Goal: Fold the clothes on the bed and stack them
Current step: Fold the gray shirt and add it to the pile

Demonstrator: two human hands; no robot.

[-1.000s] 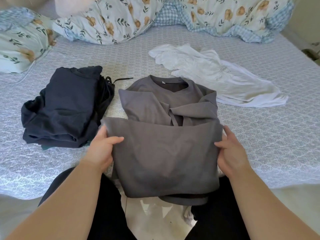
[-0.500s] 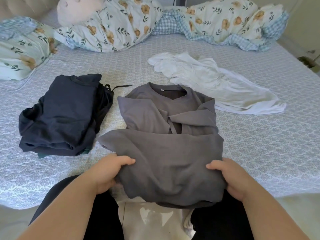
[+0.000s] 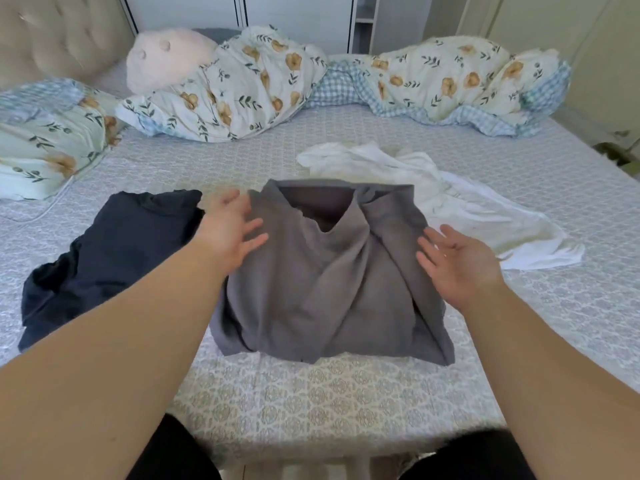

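Observation:
A grey sweatshirt (image 3: 325, 282) lies folded in half on the bed (image 3: 346, 393), its lower part doubled up over the collar end. My left hand (image 3: 230, 230) is open, its fingers spread at the sweatshirt's left edge. At the right edge my right hand (image 3: 453, 261) is also open, palm turned inward, fingers straight just beside the cloth. To the left sits a stack of folded navy clothes (image 3: 104, 261). A crumpled white garment (image 3: 450, 202) lies unfolded behind and to the right.
A floral duvet (image 3: 346, 81) is bunched along the far side of the bed, with a floral pillow (image 3: 45, 140) and a pale plush toy (image 3: 166, 57) at the left. The patterned bedspread shows bare in front of the sweatshirt. My dark-trousered legs stand at the near edge.
Both hands gripped the sweatshirt's lower hem, carried it up over the top half and let go. They are now open at its sides. The camera has moved forward.

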